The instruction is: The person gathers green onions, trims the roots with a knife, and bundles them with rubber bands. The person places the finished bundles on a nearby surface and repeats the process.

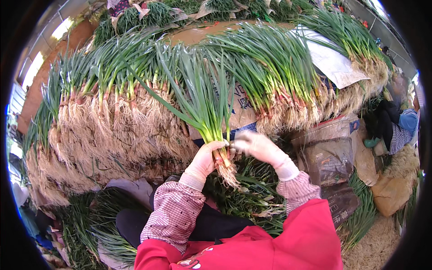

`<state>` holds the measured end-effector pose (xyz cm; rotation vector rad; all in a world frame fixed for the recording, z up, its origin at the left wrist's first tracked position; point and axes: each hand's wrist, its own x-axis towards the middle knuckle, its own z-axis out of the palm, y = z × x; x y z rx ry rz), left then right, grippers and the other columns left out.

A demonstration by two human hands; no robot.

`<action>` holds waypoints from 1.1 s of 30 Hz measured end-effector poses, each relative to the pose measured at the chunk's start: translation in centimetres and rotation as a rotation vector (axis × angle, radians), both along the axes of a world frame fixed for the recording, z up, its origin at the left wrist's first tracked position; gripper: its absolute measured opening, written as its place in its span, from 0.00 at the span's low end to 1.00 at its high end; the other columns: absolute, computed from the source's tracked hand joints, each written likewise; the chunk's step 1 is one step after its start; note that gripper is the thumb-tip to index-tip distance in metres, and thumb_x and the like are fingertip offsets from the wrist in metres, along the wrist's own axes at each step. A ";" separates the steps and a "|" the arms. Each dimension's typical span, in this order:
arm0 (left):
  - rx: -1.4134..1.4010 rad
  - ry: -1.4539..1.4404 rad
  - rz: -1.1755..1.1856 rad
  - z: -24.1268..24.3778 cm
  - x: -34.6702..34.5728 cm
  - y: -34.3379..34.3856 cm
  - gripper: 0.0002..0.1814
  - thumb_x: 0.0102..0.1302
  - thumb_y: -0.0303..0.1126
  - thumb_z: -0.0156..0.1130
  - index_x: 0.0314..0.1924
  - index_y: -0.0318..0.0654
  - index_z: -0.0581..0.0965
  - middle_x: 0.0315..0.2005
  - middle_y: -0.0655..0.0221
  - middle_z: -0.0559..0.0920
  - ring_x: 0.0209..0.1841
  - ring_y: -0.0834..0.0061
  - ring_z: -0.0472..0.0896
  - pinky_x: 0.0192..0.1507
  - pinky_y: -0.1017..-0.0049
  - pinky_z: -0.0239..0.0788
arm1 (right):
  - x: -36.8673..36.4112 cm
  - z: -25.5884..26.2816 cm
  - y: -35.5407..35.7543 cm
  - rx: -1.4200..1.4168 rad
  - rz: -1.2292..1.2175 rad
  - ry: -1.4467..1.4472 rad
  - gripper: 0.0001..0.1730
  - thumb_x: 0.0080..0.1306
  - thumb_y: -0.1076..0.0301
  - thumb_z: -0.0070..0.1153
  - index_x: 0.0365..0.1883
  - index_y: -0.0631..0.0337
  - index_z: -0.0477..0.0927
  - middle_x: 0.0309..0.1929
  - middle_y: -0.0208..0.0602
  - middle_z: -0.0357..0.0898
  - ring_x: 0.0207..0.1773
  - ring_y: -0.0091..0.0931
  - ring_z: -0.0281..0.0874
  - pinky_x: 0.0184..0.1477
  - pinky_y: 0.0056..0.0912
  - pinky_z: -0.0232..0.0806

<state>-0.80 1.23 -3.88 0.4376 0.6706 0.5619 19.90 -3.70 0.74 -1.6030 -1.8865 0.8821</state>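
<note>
My gloved left hand (204, 158) grips a small bunch of green onions (209, 131) near its base, with the leaves pointing away from me and the pale roots hanging towards me. Blurred, my gloved right hand (251, 145) is at the right side of the bunch's stems; whether its fingers hold anything cannot be told. Beyond my hands lie rows of green onions with long roots, one pile (128, 101) to the left and another (280, 74) to the right. Between them shows a woven sack (241, 108) bearing writing.
Loose onion leaves and trimmings (249, 195) lie below my hands. A dirty printed sack (327, 162) is on the right, near more onions (361, 209). Another person (405, 125) sits at the far right. Muddy ground (195, 33) shows behind the piles.
</note>
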 end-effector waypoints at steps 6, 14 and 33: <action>0.076 0.095 -0.048 1.0 -0.9 -0.5 0.23 0.66 0.34 0.54 0.54 0.22 0.74 0.36 0.51 0.83 0.38 0.58 0.83 0.46 0.61 0.78 | 0.4 -2.4 1.0 0.062 -0.049 0.063 0.13 0.71 0.59 0.51 0.35 0.61 0.78 0.30 0.37 0.80 0.34 0.30 0.78 0.43 0.34 0.71; 0.051 -0.095 -0.041 0.5 -1.9 0.1 0.29 0.66 0.32 0.52 0.66 0.28 0.66 0.62 0.54 0.75 0.47 0.61 0.80 0.48 0.64 0.76 | 3.8 -3.3 -2.5 -0.336 0.138 -0.056 0.30 0.68 0.57 0.56 0.65 0.62 0.69 0.56 0.42 0.79 0.38 0.26 0.84 0.45 0.31 0.75; 0.113 -0.039 0.133 0.2 -3.8 0.4 0.16 0.66 0.34 0.59 0.43 0.25 0.77 0.31 0.51 0.84 0.24 0.63 0.82 0.31 0.66 0.80 | 6.2 0.4 -3.5 -0.290 0.215 1.250 0.14 0.73 0.64 0.51 0.45 0.67 0.80 0.25 0.23 0.69 0.21 0.14 0.62 0.22 0.19 0.57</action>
